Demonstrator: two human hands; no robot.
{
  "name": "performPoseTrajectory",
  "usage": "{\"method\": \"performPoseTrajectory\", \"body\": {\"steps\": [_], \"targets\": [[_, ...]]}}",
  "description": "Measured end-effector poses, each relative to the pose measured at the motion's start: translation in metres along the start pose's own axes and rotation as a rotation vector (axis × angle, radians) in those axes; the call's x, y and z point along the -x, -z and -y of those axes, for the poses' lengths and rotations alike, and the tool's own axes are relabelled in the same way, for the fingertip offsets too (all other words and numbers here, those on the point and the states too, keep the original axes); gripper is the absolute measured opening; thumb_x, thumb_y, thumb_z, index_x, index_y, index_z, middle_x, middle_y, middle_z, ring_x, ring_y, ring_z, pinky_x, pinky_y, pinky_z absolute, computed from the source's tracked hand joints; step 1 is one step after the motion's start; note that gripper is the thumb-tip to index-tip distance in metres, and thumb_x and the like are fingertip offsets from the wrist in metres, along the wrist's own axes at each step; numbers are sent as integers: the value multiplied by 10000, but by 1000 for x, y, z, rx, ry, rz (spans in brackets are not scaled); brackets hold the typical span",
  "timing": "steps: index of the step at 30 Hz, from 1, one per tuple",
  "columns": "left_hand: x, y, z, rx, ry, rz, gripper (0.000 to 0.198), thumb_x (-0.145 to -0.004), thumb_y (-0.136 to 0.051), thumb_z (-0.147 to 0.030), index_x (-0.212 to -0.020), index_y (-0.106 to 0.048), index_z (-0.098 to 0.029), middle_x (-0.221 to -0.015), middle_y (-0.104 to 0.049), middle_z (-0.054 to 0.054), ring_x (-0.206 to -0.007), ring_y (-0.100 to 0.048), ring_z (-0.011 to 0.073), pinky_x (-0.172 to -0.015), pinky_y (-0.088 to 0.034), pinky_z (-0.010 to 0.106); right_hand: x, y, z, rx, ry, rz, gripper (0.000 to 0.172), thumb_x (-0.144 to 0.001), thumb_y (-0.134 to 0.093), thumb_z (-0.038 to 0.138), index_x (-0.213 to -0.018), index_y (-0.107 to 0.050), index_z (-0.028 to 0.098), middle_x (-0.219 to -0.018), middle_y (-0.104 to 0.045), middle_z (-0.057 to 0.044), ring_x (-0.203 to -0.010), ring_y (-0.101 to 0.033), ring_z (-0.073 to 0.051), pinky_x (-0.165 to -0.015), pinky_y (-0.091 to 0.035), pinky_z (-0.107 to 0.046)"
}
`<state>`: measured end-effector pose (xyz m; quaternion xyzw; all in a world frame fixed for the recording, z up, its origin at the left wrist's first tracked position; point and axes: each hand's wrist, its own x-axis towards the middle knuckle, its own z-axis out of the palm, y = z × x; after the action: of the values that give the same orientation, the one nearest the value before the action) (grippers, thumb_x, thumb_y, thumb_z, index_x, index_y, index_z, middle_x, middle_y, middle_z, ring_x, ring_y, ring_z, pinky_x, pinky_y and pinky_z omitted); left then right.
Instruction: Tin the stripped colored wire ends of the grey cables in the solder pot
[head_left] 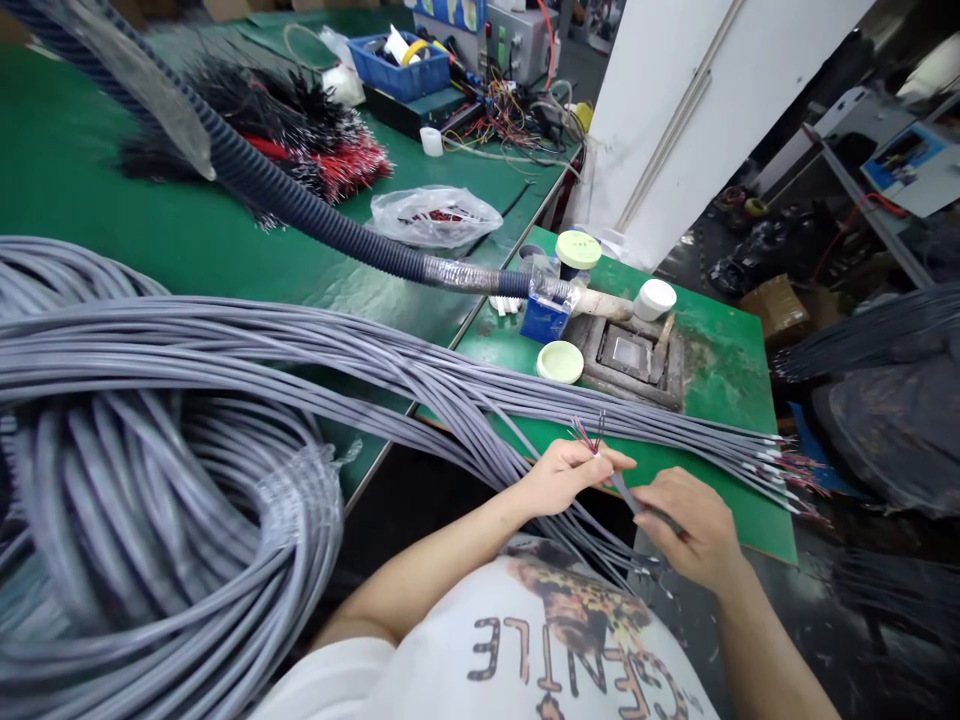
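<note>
My left hand (564, 474) is closed in a pinch on the stripped end of a grey cable, whose thin coloured wires (589, 432) stick up above my fingers. My right hand (686, 527) is closed round the grey cable (626, 493) a little further along its sheath. Both hands are over the near edge of a small green bench (724, 360). A thick bundle of grey cables (420, 370) runs from the left across the bench, ending in stripped coloured tips (787, 475) at the right.
A big coil of grey cable (150, 520) fills the left. A dark corrugated hose (300, 200) reaches to a blue block (544, 315) beside a metal pot (630, 355), with jars and lids (577, 250) around. Red and black wires (315, 140) lie on the green table behind.
</note>
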<state>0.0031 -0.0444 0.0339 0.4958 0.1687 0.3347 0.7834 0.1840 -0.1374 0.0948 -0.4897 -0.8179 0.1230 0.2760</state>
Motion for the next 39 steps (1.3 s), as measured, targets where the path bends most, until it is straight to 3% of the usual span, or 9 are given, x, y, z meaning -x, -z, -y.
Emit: {"method": "performPoseTrajectory", "body": {"steps": [4,9,15,23,25,28,32,34,39], "targets": [[2,1,3,23,0,14,485,-803,-599,-576,-905,-758,-129,-880,-739,139,-741,-638,198,-706,-501,321,3,-8,4,-8,-48,14,75,-869,-574,237,-928,-603,202,-663,-589,-18,-619,-517,-164,-598,-368,-318],[1,2,6,-56,4,14,469,-822,-582,-561,-907,-760,-135,-918,-744,135,-781,-656,213,-749,-513,338,3,-15,6,-12,-156,28,104,-891,-555,266,-833,-614,203,-589,-541,5,-558,-475,-140,-559,-331,-292],[-7,-4,4,-208,-67,-154,372,-857,-571,-471,-713,-734,-169,-974,-746,93,-871,-674,212,-800,-517,325,16,-24,1,-126,-337,45,213,-944,-447,264,-848,-627,203,-577,-578,10,-552,-533,-133,-570,-381,-266],[-17,-23,19,-569,-361,-79,261,-911,-528,-333,-822,-729,-192,-884,-744,85,-805,-655,183,-792,-489,355,39,-28,2,-215,-553,80,352,-953,-433,325,-658,-576,195,-568,-590,17,-545,-542,-115,-599,-404,-246],[-20,-28,23,-666,-440,50,249,-908,-542,-332,-1063,-692,-207,-926,-739,80,-844,-645,182,-820,-476,357,58,-25,1,-220,-621,130,363,-954,-424,349,-672,-591,193,-620,-617,6,-594,-568,-126,-624,-415,-247],[-27,-28,25,-796,-471,207,472,-861,-607,-416,-1281,-560,-208,-1041,-715,85,-946,-617,197,-853,-456,353,114,-17,-4,-180,-832,197,381,-953,-391,416,-730,-612,202,-643,-631,-4,-603,-585,-148,-607,-415,-259],[-42,-13,25,-1144,-438,138,350,-890,-562,-403,-1166,-632,-200,-1056,-696,87,-961,-574,227,-807,-410,374,203,-13,-8,103,-1193,321,432,-886,-448,492,-571,-552,216,-571,-626,-50,-579,-605,-209,-563,-386,-296],[-51,-7,27,-1326,-388,94,302,-903,-545,-348,-1148,-635,-195,-1057,-679,98,-974,-550,247,-775,-385,380,223,-16,-5,96,-1272,373,416,-869,-468,490,-569,-564,218,-566,-633,-58,-559,-605,-216,-558,-384,-305],[-70,-14,40,-1584,-329,100,183,-865,-591,-281,-1003,-633,-169,-991,-631,113,-976,-513,279,-773,-352,403,177,-42,5,-367,-1071,310,363,-914,-441,435,-699,-615,200,-641,-650,-21,-616,-613,-177,-622,-448,-297]]}}
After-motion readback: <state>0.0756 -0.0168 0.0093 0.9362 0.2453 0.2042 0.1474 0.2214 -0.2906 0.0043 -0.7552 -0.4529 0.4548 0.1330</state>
